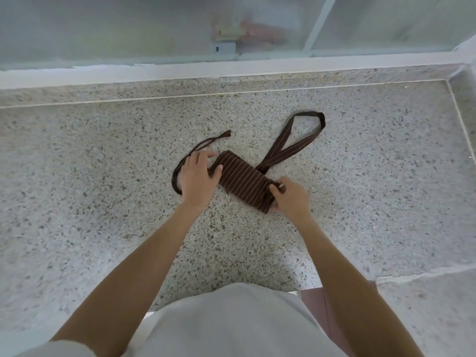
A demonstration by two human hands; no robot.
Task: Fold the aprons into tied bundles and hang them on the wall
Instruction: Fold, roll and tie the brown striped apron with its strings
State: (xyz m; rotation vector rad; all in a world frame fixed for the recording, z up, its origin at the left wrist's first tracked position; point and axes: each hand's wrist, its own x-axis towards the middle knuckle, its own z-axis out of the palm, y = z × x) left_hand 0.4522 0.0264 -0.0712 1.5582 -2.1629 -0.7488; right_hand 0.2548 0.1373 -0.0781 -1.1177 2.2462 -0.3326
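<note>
A brown apron with thin pale stripes (242,177) lies folded into a narrow strip on the speckled counter (103,202). Its striped neck loop (296,137) trails away to the upper right. A dark tie string (203,146) curves out to the left and passes under my left hand. My left hand (197,176) rests on the strip's left end with straight fingers, thumb lying on the cloth. My right hand (289,195) grips the strip's right end, fingers curled around the fabric edge.
A white sill (231,70) and frosted glass panes (128,27) run along the counter's far edge. A thin seam line (458,119) marks the counter's right side. A reddish-brown surface (313,300) shows below the counter edge at bottom right.
</note>
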